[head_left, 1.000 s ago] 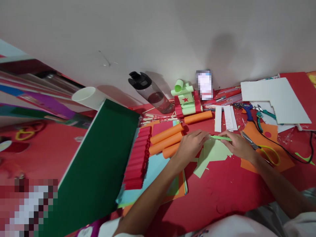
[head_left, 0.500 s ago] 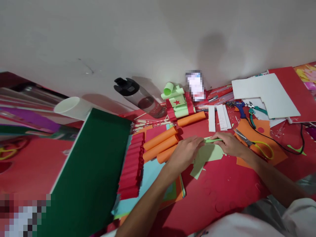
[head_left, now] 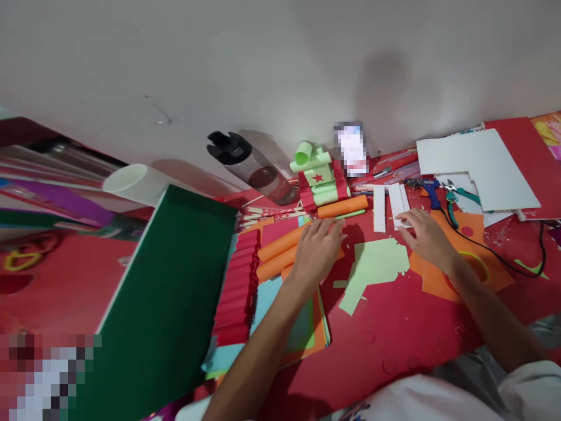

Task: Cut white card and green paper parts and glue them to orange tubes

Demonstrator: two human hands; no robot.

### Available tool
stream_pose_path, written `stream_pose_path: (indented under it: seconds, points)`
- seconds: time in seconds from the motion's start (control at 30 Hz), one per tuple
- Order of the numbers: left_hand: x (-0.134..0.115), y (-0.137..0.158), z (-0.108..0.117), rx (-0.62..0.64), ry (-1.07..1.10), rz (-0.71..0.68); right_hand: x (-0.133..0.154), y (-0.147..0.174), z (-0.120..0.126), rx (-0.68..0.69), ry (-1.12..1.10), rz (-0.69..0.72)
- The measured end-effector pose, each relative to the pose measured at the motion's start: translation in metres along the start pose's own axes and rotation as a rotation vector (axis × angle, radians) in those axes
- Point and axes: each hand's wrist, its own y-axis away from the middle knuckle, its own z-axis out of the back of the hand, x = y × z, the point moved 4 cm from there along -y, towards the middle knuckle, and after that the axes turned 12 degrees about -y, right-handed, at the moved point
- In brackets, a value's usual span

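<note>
The right hand (head_left: pixel 424 237) has its thumb and forefinger parted at the near end of the overlapping white strips (head_left: pixel 397 202); whether the fingertips touch them cannot be told. The left hand (head_left: pixel 318 248) is loosely spread over the orange rolls (head_left: pixel 276 264), nothing visibly gripped. Just beyond its fingertips, a thin green roll (head_left: pixel 352 214) lies alongside a separate orange roll (head_left: pixel 342 206).

Handling flat strips well probably calls for a light pinch at one edge, with a nail slid under a single layer, since these overlap and could come up together. The left hand should stay light too: pressing down could flatten the rolls beneath it or nudge the green one.

Between the hands and slightly nearer the body, the cut pale green sheet (head_left: pixel 380 261) lies on the red surface (head_left: pixel 394 339), small scraps beside it. A single white strip (head_left: pixel 379 209) lies to the left of the right hand's strips. Beyond the right hand are a blue glue gun (head_left: pixel 432 190) and teal-handled pliers (head_left: pixel 452 210); the gun's black cable (head_left: pixel 544 248) trails off to its right and could snag the forearm. A yellow loop handle (head_left: pixel 481 262) shows beside that forearm, the rest hidden.

Left of the left hand are the red pleated piece (head_left: pixel 239 286) and the large green board (head_left: pixel 162 316), which would limit movement that way. Beyond it stands a bottle (head_left: pixel 263 175).
</note>
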Motion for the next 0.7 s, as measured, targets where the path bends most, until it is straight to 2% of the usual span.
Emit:
stream_pose_path:
  seconds: [0.13,0.2,0.27,0.37,0.5,0.63,0.7]
  points:
    - [-0.028,0.005,-0.010,0.199,0.049,-0.197,-0.019,0.003,0.019,0.290,0.273,-0.260]
    - [-0.038,0.007,-0.015,0.266,0.065,-0.241,-0.026,0.012,0.032,0.441,0.366,-0.413]
    - [-0.043,0.007,-0.021,0.295,0.078,-0.244,-0.026,0.021,0.044,0.523,0.391,-0.482]
    - [-0.040,0.006,-0.030,0.315,0.125,-0.199,-0.022,0.032,0.057,0.519,0.448,-0.543]
    - [-0.034,0.005,-0.036,0.326,0.241,-0.162,-0.024,0.042,0.059,0.558,0.435,-0.668]
    - [-0.034,0.005,-0.033,0.340,0.208,-0.193,-0.031,0.048,0.055,0.571,0.388,-0.592]
    - [-0.037,0.005,-0.030,0.321,0.190,-0.209,-0.035,0.052,0.055,0.519,0.360,-0.535]
